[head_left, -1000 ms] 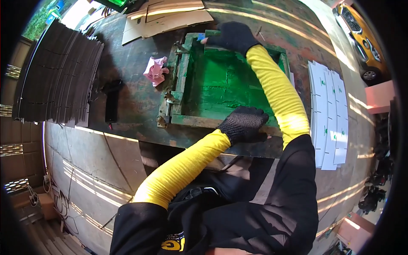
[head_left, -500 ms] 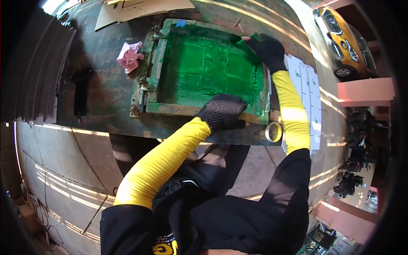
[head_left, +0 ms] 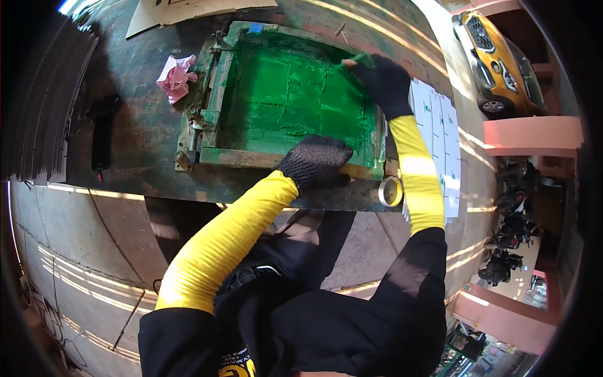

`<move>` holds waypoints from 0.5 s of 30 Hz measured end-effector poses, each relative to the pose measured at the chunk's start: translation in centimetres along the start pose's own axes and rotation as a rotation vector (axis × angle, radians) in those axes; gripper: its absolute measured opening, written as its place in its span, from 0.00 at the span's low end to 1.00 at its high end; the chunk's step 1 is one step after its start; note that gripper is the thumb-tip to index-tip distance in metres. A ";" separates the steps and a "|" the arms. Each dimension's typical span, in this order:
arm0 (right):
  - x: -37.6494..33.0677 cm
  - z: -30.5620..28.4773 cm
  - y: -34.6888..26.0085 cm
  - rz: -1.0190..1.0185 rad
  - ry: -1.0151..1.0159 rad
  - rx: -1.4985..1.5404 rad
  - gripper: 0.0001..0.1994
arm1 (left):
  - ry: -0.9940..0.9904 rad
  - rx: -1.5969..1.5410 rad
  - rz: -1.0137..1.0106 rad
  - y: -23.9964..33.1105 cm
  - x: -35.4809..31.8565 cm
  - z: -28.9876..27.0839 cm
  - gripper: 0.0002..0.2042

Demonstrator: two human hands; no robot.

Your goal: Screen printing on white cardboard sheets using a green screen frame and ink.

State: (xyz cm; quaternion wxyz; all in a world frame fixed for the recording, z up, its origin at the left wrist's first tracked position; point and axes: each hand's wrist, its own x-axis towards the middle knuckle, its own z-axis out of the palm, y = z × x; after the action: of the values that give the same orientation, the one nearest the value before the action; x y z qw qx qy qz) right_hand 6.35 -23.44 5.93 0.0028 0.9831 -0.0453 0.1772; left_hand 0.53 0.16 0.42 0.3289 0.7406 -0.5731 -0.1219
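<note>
A wooden screen-printing frame (head_left: 235, 156) lies on the dark table, its mesh (head_left: 270, 88) coated with wet-looking green ink. My left hand (head_left: 317, 160), in a black knit glove, is closed over the near rail of the frame. At the far right corner, my right hand (head_left: 386, 85), gloved in black with a bare fingertip showing, pinches a green-stained piece (head_left: 362, 61) above the mesh. Its exact kind is hard to make out. Metal hinge clamps (head_left: 200, 119) hold the frame's left side.
A crumpled pink cloth (head_left: 176, 78) and a black object (head_left: 102, 135) lie left of the frame. A tape roll (head_left: 390, 191) sits at the near right table edge, beside white printed sheets (head_left: 433, 125). Dark stacked sheets (head_left: 44, 107) stand far left, cardboard (head_left: 188, 11) at the back.
My right hand has come slightly nearer to me with the green-stained piece, along the frame's right side. My left hand stays on the near rail. The whole view has shifted a little.
</note>
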 end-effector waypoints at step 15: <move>0.7 2.4 1.4 -0.307 0.024 -0.066 0.32 | -0.055 0.018 -0.037 0.5 0.0 -0.6 0.27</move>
State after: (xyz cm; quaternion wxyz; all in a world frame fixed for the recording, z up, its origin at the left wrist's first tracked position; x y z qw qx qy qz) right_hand 7.68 -24.91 3.87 0.0626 0.9757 0.0996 0.1847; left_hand 0.45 0.28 1.18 0.3042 0.7505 -0.5690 -0.1431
